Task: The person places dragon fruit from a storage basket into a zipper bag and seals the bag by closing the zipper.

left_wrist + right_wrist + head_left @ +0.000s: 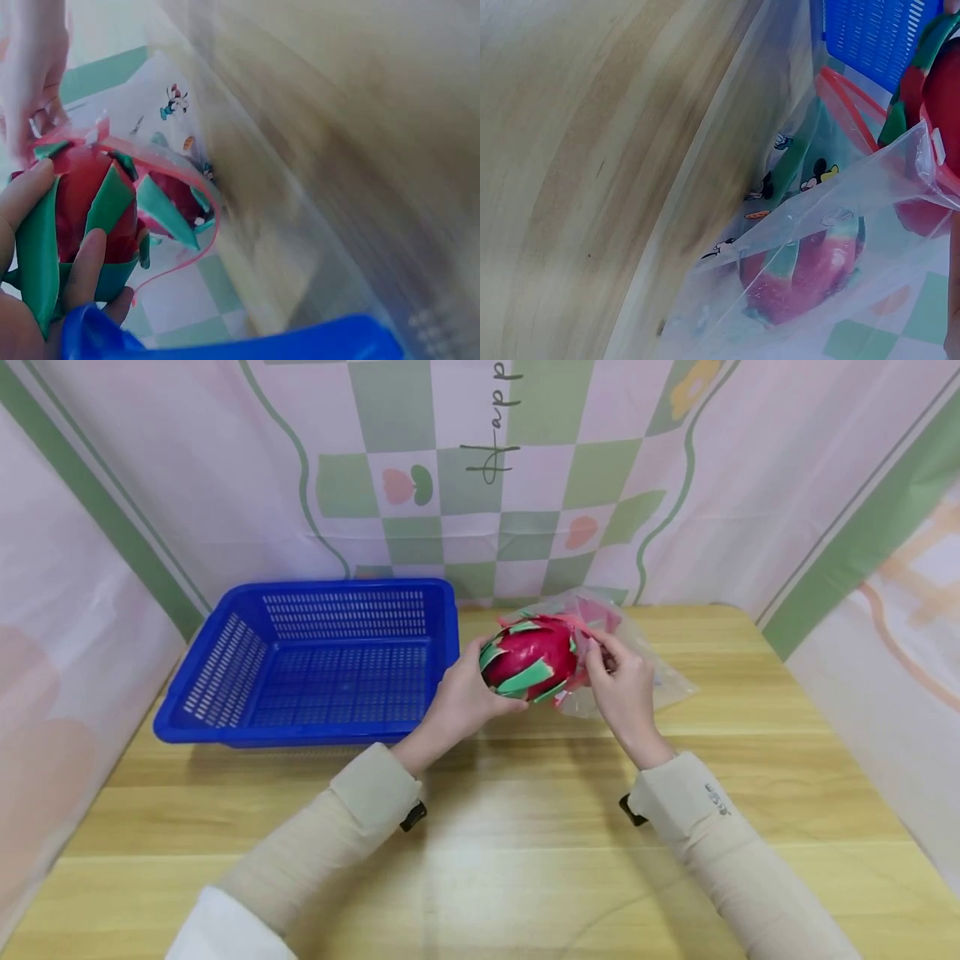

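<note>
My left hand (463,693) grips a red dragon fruit (534,653) with green scales, its fingers curled round the fruit's left side. Beside it, my right hand (628,683) pinches the red-edged mouth of a clear plastic bag (667,683). The held fruit is right at the bag's mouth. Through the plastic in the right wrist view, another dragon fruit (802,281) shows inside the bag. Small cartoon figures (174,103) are printed on the bag. The right hand's fingertips are mostly hidden in the right wrist view.
A blue slotted basket (300,733) with nothing in it stands to the left of the hands. The wooden table (487,860) reaches back to a patterned cloth (472,539) hanging behind it. Similar cloth hangs at both sides.
</note>
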The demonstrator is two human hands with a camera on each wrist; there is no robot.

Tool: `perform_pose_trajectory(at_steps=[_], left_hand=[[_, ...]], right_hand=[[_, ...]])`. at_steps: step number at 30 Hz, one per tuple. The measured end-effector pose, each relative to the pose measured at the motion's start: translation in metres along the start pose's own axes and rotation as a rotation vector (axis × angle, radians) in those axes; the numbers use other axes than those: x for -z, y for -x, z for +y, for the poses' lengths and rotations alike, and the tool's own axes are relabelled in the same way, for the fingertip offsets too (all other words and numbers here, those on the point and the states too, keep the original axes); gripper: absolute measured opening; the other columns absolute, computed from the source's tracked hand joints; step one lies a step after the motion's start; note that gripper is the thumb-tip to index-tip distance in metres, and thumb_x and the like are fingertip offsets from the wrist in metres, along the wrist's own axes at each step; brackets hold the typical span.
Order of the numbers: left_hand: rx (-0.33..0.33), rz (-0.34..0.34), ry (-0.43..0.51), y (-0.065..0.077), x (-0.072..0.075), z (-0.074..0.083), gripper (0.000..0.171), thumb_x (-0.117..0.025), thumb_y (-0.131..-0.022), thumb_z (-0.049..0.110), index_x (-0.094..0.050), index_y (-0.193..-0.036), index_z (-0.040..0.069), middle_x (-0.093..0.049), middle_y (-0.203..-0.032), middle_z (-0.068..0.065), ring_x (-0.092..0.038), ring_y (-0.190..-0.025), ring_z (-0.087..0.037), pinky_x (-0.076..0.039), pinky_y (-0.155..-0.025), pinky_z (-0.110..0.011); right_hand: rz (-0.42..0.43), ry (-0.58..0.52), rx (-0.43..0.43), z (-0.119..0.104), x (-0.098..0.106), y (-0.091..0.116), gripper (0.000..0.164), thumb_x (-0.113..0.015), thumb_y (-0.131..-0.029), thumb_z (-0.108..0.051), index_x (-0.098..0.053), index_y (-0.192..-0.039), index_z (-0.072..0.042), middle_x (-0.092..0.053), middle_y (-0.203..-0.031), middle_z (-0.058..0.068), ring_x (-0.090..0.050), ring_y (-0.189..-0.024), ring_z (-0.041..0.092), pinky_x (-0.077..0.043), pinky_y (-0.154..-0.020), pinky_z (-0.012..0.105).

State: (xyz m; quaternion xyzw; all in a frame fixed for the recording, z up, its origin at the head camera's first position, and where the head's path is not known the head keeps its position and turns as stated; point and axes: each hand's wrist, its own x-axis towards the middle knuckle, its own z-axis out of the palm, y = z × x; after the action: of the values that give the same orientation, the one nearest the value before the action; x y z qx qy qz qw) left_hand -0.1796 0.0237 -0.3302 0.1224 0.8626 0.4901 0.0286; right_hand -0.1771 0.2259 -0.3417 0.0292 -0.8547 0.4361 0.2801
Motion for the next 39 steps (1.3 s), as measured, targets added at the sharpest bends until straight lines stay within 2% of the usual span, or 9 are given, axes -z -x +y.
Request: perform_pose_trajectory(at_steps=[6,11,22,27,34,39], left_hand=[[-0.010,0.036,0.033,-0.003,-0.009,0.001,0.095,-0.087,-0.068,0.021,-0.033,-0.145,0.011,-0.051,-0.141,-0.011,-0.051,-0.129,-0.026,-0.046,-0.105,-0.042],[-0.005,0.040,0.050,-0.005,-0.014,0.004,0.095,-0.086,-0.069,0.022,-0.031,-0.145,0.010,-0.048,-0.143,-0.010,-0.049,-0.131,-0.026,-0.045,-0.106,-0.042],[-0.055,0.033,0.015,-0.007,-0.020,0.004,0.092,-0.085,-0.069,0.014,-0.033,-0.144,0.005,-0.043,-0.143,-0.017,-0.043,-0.132,-0.030,-0.040,-0.109,-0.045],[-0.021,0.029,0.073,-0.010,-0.023,0.001,0.090,-0.084,-0.069,0.013,-0.034,-0.144,0.009,-0.044,-0.143,-0.016,-0.044,-0.132,-0.031,-0.039,-0.110,-0.045],[0.004,-0.011,0.229,-0.011,-0.032,-0.007,0.088,-0.082,-0.073,0.012,-0.032,-0.145,0.013,-0.048,-0.143,-0.010,-0.046,-0.133,-0.026,-0.040,-0.111,-0.041],[0.103,-0.007,0.273,-0.010,-0.039,-0.013,0.091,-0.083,-0.073,0.020,-0.030,-0.146,0.016,-0.046,-0.145,-0.009,-0.044,-0.133,-0.027,-0.040,-0.110,-0.044]], right_hand=[[0.005,0.001,0.054,0.002,0.001,0.001,0.028,-0.050,-0.097,-0.012,-0.069,-0.110,0.003,-0.067,-0.078,0.022,-0.046,-0.056,-0.015,-0.038,-0.051,0.004],[0.000,0.007,0.053,0.004,0.002,0.001,0.029,-0.049,-0.098,-0.013,-0.067,-0.113,0.004,-0.066,-0.083,0.021,-0.046,-0.061,-0.014,-0.039,-0.053,0.003],[0.016,0.004,0.066,0.007,0.004,0.002,0.026,-0.051,-0.097,-0.011,-0.067,-0.110,0.005,-0.066,-0.084,0.021,-0.045,-0.065,-0.012,-0.037,-0.056,0.002],[0.009,-0.011,0.055,0.007,0.004,0.002,0.027,-0.050,-0.098,-0.012,-0.066,-0.110,0.006,-0.064,-0.083,0.020,-0.045,-0.064,-0.010,-0.037,-0.057,0.003],[0.011,0.003,0.050,0.009,0.005,0.003,0.028,-0.049,-0.099,-0.013,-0.066,-0.110,0.005,-0.064,-0.084,0.019,-0.044,-0.068,-0.008,-0.036,-0.059,0.003],[0.003,0.003,0.090,0.009,0.005,0.004,0.025,-0.051,-0.098,-0.010,-0.067,-0.110,0.006,-0.064,-0.081,0.020,-0.044,-0.067,-0.009,-0.037,-0.059,0.002]])
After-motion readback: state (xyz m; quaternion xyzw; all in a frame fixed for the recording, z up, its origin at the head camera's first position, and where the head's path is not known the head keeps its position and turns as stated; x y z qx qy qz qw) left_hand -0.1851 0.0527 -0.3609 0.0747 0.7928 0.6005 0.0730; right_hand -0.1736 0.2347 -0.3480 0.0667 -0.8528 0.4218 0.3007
